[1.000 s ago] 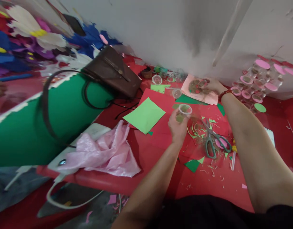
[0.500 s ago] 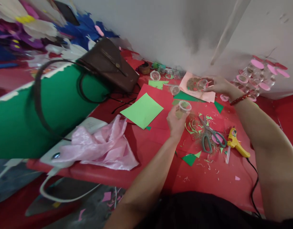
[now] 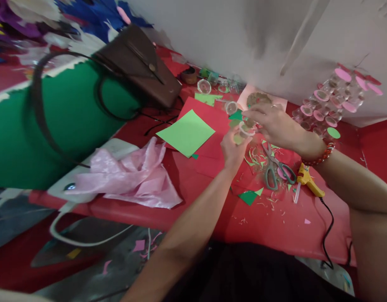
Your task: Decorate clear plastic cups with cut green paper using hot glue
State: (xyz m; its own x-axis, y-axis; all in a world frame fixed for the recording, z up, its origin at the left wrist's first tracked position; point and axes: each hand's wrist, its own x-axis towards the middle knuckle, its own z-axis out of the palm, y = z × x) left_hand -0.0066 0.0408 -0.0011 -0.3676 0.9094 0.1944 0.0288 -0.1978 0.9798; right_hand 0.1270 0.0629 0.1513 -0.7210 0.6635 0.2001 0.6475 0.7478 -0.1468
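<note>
My left hand (image 3: 231, 149) is wrapped round a small clear plastic cup (image 3: 247, 129), its rim tilted up. Reaching in from the right, my right hand (image 3: 277, 125) has its fingers bent over that rim. A second clear cup (image 3: 250, 122) shows partly beneath those fingers; whether the two cups touch is hard to tell. Just beyond lies a pink paper sheet (image 3: 280, 102) bearing a round brownish patch (image 3: 258, 98). Grey-handled scissors (image 3: 271, 161) rest among green paper scraps near my wrists, beside a yellow glue gun (image 3: 308, 181).
Left of my hands lie light green paper (image 3: 186, 132), red paper (image 3: 202, 110) and crumpled pink cloth (image 3: 139, 176). A brown bag (image 3: 143, 63) leans by a green roll (image 3: 77, 121). More clear cups (image 3: 204, 86) stand behind. A cluster of pink-disc cups (image 3: 330, 102) is at right.
My right hand has moved left and nearer, from above the pink sheet to my left hand, carrying a clear cup. My left hand still holds its cup. The view has shifted slightly.
</note>
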